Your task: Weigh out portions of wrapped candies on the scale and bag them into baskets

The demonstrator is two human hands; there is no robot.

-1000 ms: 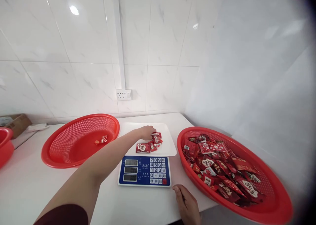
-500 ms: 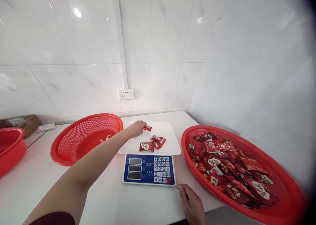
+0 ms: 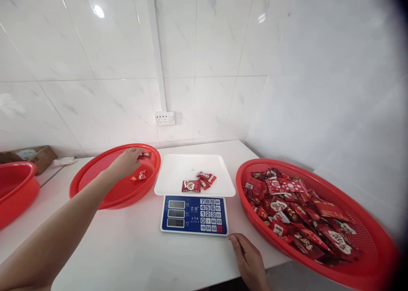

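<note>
My left hand (image 3: 128,161) is over the left red basket (image 3: 76,188), its fingers closed on a small red packet (image 3: 145,155). Below that hand, a few small red-and-white packets (image 3: 139,176) lie in the basket. On the white tray of the scale (image 3: 172,172) rest a larger dark red packet (image 3: 191,186) and some small red ones (image 3: 207,178). My right hand (image 3: 247,257) touches the scale's lower right corner, fingers curled; whether it holds anything is hidden. The blue keypad panel (image 3: 194,214) faces me.
At the right, a large red basket (image 3: 255,223) holds several red and dark packets. Another red basket (image 3: 19,193) stands at the far left, with a cardboard box (image 3: 41,158) behind it. A socket (image 3: 165,118) is on the tiled wall.
My left hand has moved left from the scale's tray to over the left basket, carrying the small red packet. My right hand has stayed by the scale's corner.
</note>
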